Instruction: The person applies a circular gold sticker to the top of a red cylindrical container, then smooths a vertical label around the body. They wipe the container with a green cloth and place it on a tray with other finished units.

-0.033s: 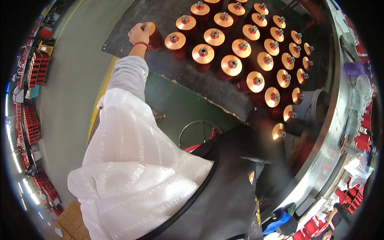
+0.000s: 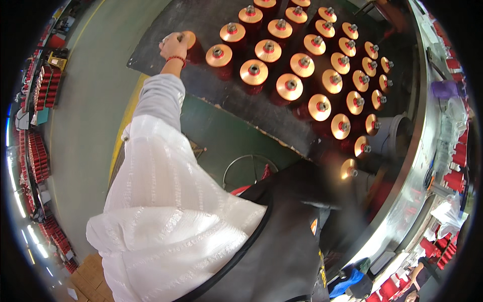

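Note:
My left hand (image 2: 172, 46) reaches to the far left corner of the dark table (image 2: 221, 98), a beaded bracelet at its wrist. Its fingers are curled closed at the top of a red cylinder with a copper-coloured disc top (image 2: 189, 40), apparently round the metal fitting there, which they mostly hide. The cylinder stands upright on the table. Beside it, rows of similar red cylinders (image 2: 219, 55) stand upright, each with a pale copper top and a metal fitting in the middle. My right hand does not show.
A metal-edged counter (image 2: 402, 206) curves along the right, with a purple item (image 2: 445, 89) on it. A whitish bucket (image 2: 394, 133) stands between table and counter. Below the table's near edge is a round metal ring frame (image 2: 246, 160). Racks of red parts (image 2: 49, 85) line the far left.
The view has shifted slightly, so the cylinders sit a little higher in the picture. My left hand stays closed at the same cylinder.

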A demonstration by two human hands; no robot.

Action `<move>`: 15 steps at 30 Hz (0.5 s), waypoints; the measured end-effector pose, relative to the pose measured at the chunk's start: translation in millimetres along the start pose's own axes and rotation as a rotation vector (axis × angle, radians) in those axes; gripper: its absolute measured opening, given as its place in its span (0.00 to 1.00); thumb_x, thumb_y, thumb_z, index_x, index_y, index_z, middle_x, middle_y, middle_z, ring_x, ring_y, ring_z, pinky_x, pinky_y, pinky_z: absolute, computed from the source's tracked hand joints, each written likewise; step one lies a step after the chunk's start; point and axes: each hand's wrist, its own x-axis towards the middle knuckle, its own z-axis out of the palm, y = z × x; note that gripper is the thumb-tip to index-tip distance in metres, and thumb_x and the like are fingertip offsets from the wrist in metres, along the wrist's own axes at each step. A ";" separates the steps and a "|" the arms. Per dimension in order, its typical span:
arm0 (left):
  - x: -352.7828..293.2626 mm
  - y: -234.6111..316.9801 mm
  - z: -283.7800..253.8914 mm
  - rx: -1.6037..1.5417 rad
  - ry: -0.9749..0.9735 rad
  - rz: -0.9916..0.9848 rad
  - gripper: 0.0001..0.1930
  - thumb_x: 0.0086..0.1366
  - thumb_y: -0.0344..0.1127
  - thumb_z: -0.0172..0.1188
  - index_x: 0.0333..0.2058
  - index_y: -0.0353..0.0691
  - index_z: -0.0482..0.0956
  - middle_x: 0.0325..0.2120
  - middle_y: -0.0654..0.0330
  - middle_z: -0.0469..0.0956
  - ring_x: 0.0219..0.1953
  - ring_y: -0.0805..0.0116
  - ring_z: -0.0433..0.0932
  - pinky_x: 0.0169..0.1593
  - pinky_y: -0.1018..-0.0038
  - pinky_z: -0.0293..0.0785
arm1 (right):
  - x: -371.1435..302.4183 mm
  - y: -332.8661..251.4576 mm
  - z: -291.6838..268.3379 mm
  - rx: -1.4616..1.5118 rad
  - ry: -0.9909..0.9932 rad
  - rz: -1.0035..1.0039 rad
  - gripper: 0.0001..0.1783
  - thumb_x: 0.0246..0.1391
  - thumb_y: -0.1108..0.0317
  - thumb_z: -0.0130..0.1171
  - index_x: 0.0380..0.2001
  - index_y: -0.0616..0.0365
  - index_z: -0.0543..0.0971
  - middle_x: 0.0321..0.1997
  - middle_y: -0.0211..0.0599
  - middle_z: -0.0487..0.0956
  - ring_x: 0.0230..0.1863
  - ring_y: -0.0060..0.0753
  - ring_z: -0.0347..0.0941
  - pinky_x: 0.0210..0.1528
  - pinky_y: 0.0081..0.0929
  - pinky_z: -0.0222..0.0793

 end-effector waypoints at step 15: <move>149.0 89.3 50.2 0.109 -0.128 0.320 0.18 0.64 0.51 0.59 0.39 0.41 0.83 0.41 0.47 0.83 0.47 0.47 0.80 0.50 0.55 0.76 | 87.2 -56.7 6.9 -0.082 0.092 0.040 0.26 0.60 0.66 0.62 0.60 0.62 0.74 0.52 0.39 0.77 0.48 0.28 0.75 0.45 0.24 0.76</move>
